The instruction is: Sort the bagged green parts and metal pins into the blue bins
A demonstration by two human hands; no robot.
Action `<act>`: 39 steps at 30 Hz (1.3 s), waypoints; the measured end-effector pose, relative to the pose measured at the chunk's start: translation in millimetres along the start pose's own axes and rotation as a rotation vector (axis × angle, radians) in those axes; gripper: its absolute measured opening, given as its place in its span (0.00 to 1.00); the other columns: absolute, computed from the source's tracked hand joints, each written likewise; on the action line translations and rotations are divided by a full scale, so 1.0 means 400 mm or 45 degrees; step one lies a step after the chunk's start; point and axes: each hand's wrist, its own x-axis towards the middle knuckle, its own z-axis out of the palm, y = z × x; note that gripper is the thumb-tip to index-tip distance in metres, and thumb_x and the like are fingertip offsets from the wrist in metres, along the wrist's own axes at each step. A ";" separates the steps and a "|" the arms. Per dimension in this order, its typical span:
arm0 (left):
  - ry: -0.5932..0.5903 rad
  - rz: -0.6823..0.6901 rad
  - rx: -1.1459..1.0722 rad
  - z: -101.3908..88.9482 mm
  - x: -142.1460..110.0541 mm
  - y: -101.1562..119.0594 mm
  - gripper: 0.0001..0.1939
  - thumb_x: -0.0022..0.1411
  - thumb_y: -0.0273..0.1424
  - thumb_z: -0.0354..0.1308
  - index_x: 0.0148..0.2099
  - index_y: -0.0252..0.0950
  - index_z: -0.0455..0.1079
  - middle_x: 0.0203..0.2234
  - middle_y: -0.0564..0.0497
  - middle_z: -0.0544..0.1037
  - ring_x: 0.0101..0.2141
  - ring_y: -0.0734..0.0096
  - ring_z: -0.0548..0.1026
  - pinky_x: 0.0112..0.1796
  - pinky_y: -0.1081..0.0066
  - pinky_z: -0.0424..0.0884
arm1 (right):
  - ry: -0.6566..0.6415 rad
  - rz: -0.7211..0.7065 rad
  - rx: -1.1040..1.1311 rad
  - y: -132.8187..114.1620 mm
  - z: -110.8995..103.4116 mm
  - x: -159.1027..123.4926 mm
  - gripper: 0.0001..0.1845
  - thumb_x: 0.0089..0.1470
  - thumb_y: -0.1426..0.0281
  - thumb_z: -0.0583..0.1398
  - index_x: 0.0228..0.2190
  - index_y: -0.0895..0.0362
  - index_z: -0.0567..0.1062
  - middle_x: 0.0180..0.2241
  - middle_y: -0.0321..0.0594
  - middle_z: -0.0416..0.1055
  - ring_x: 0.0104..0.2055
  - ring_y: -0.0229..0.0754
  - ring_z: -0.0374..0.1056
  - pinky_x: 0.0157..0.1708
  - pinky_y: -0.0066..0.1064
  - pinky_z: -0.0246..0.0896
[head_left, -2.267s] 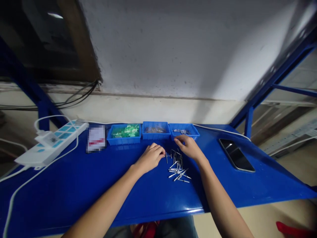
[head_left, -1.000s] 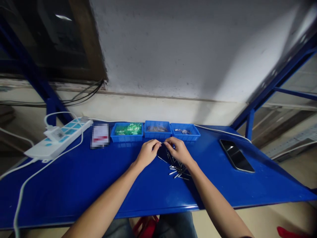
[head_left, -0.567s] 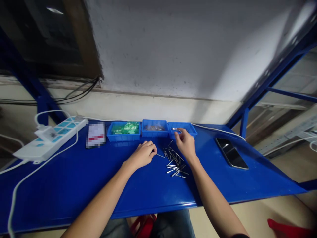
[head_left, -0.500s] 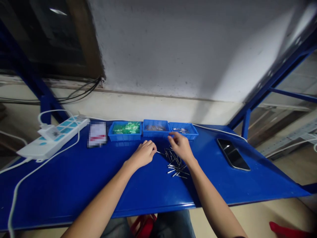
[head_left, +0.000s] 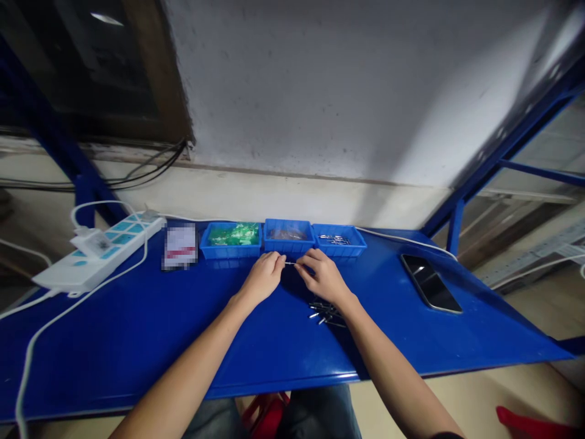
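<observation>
Between my two hands lies a thin, shiny metal rod (head_left: 289, 263), held level above the blue table. My left hand (head_left: 264, 274) pinches its left end, fingers closed. The fingers of my right hand (head_left: 322, 277) are closed at the rod's right end; the exact tip is hidden by them. Below my right wrist is a loose pile of similar metal rods (head_left: 325, 312), partly covered by the hand. Just behind my right hand stands a blue bin with slim metal pieces (head_left: 336, 239).
A blue bin of green packets (head_left: 235, 235) and one of brownish small parts (head_left: 289, 235) stand along the back. Farther left are a blurred white card (head_left: 180, 246) and a white power strip (head_left: 105, 250) with cables. A phone (head_left: 431, 283) lies at right.
My right hand has moved left and down from near the right bin to the rod in my left hand. The left hand has shifted slightly left and up.
</observation>
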 end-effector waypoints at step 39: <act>-0.282 -0.010 -0.177 -0.023 0.025 -0.027 0.08 0.63 0.29 0.45 0.37 0.37 0.65 0.29 0.51 0.74 0.32 0.70 0.73 0.35 0.72 0.67 | -0.085 0.055 0.233 0.027 0.025 0.001 0.04 0.53 0.74 0.57 0.32 0.55 0.71 0.30 0.37 0.67 0.34 0.38 0.63 0.33 0.28 0.58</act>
